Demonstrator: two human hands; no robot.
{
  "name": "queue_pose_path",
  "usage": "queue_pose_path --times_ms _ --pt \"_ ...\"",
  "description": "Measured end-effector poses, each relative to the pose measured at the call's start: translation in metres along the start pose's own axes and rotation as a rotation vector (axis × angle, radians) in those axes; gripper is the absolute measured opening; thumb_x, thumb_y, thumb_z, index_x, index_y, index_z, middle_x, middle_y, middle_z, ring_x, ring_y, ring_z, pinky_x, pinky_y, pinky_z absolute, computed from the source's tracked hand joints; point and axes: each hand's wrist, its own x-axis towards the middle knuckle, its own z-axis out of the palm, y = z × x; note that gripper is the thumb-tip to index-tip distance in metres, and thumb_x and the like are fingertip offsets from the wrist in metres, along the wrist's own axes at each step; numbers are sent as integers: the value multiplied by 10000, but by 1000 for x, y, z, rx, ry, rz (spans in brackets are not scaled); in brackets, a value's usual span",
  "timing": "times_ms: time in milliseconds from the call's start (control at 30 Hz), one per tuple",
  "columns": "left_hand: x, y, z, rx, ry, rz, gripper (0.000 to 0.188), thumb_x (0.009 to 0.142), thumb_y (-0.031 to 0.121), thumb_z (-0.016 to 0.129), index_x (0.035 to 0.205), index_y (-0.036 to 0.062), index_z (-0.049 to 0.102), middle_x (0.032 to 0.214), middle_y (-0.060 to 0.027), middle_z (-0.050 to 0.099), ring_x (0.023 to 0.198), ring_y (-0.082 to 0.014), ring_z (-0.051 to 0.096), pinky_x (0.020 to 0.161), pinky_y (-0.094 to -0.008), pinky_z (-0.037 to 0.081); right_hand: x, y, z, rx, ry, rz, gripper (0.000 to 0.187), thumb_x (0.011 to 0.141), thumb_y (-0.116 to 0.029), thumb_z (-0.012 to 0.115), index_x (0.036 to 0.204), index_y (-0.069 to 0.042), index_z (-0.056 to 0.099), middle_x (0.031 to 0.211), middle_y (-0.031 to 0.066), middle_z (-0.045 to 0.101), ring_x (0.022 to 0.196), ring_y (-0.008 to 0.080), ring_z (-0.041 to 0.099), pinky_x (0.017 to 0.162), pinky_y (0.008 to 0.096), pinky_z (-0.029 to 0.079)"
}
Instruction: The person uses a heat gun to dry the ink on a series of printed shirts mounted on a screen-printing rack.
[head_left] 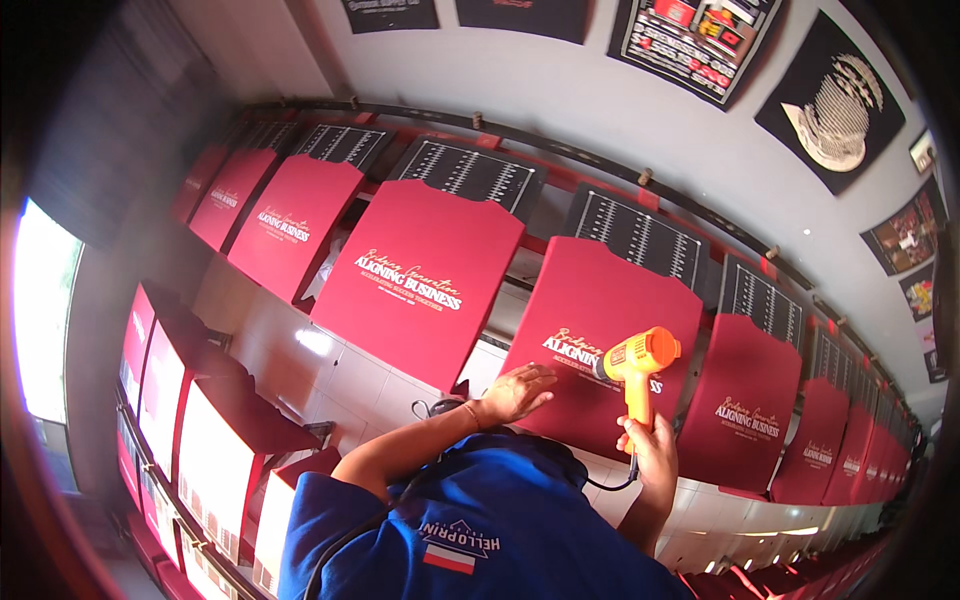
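My right hand (650,448) is wrapped around the handle of a yellow heat gun (642,358). Its dark nozzle points left over the white and gold print of a red T-shirt (607,290), and it hides part of the lettering. The T-shirt lies stretched over a flat printing board. At the near left edge of that shirt is my left hand (515,393), with fingers stretched out and nothing in them. Whether its fingertips touch the fabric I cannot tell. A black cord (612,487) runs from the bottom of the heat gun's handle.
Printed red shirts on boards stand on both sides, including one at left (420,260) and one at right (740,400). Black board ends with white scales (640,235) sit along a dark rail. More red shirts on a rack (215,440) stand at lower left. Posters (835,105) hang on the wall.
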Motion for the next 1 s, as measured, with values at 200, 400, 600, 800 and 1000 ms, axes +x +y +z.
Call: queue_pose_path --times_ms 200,400,600,800,1000 --pt "-42 -56 -114 -149 250 -246 240 951 212 548 899 -4 641 830 -166 631 803 -350 623 725 -426 503 31 -18 104 -59 -149 51 201 888 -113 652 1034 -9 562 788 17 571 586 88 566 542 234 468" --pt "-114 -149 -206 -241 355 -334 185 939 139 559 854 -11 626 773 -169 608 738 -346 619 639 -407 485 73 -27 240 -18 -267 50 267 881 -180 654 1052 -3 548 790 21 572 604 97 577 546 252 478" --pt "-182 -226 -282 -313 445 -510 241 959 135 533 808 -32 619 749 -149 629 696 -292 640 628 -367 496 85 -36 338 51 -102 51 245 883 -114 668 1053 -28 514 816 1 535 583 74 538 532 226 470" --pt "-227 -291 -327 -440 557 -573 291 997 147 479 798 -42 577 720 -121 623 642 -177 599 622 -319 498 84 -26 359 -6 53 108 202 883 -97 645 1026 -31 518 771 7 537 586 80 552 528 231 477" --pt "-199 -241 -487 -247 880 -440 309 989 202 455 825 -13 605 790 -91 623 758 -167 567 746 -315 454 74 -27 361 -8 121 60 174 894 -104 621 1021 -26 530 760 -13 506 592 76 542 553 238 489"
